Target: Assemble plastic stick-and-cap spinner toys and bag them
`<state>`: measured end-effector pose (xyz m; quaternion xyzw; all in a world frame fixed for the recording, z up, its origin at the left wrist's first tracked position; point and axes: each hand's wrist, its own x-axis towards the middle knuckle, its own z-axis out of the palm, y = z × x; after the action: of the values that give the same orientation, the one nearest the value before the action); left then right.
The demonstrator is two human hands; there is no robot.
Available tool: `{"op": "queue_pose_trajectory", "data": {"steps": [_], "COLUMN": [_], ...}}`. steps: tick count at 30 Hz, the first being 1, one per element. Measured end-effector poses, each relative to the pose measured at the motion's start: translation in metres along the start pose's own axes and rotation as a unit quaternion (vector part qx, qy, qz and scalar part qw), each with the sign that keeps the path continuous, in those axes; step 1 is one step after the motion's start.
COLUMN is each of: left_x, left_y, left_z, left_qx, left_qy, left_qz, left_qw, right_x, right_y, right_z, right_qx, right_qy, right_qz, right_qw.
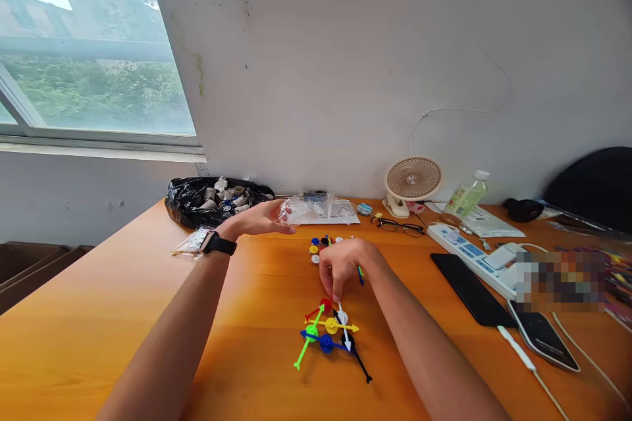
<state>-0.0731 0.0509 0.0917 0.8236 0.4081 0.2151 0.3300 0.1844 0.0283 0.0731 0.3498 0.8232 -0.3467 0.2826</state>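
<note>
My right hand (pixel 345 266) hangs just above the table with its fingertips (pixel 336 294) curled down and drawn close together, right over the far end of a cluster of coloured plastic pointers (pixel 330 334); a small blue piece (pixel 361 274) pokes out from under the palm, so I appear to be pinching it, though the grip itself is hidden. I count six pointers in the cluster, each a round hub with an arrow: red, white, yellow, green, blue and black, crossed over one another on the orange table (pixel 99 329) in front of me. Beyond my knuckles lies a scatter of loose small discs (pixel 316 248), at least five, partly hidden by the hand.

My left hand (pixel 259 219), with a black watch (pixel 218 243) on the wrist, reaches further back, fingers lightly closed on the edge of a clear plastic bag (pixel 316 210).

Farther out: one black bag of small spools (pixel 212 200), one clip fan (pixel 412 181), one pair of glasses (pixel 399 227), one bottle (pixel 467 196) with a green label too small to read, one power strip (pixel 474 256), two dark phones (pixel 503 309). A patch at the right is blurred, and the table's right edge is cut off.
</note>
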Motion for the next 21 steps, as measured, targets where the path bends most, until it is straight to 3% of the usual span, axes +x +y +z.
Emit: {"op": "queue_pose_trajectory", "data": {"steps": [6, 12, 16, 21], "left_x": [-0.001, -0.003, -0.003, 0.0], "left_y": [0.003, 0.003, 0.006, 0.02], "left_z": [0.0, -0.001, -0.001, 0.008], "left_qx": [-0.028, -0.044, -0.032, -0.049], "left_qy": [-0.016, -0.031, -0.038, -0.055], "left_qz": [0.001, 0.004, -0.003, 0.007], "left_qw": [0.999, 0.999, 0.999, 0.997], "right_x": [-0.006, -0.063, -0.104, -0.111], "right_y": [0.01, 0.009, 0.011, 0.024], "right_z": [-0.006, -0.013, -0.014, -0.016], "right_qx": [0.017, 0.135, 0.174, 0.18], "right_qy": [0.047, 0.196, 0.371, 0.591], "right_qz": [-0.069, -0.131, -0.17, -0.112], "right_qw": [0.996, 0.962, 0.896, 0.778]}}
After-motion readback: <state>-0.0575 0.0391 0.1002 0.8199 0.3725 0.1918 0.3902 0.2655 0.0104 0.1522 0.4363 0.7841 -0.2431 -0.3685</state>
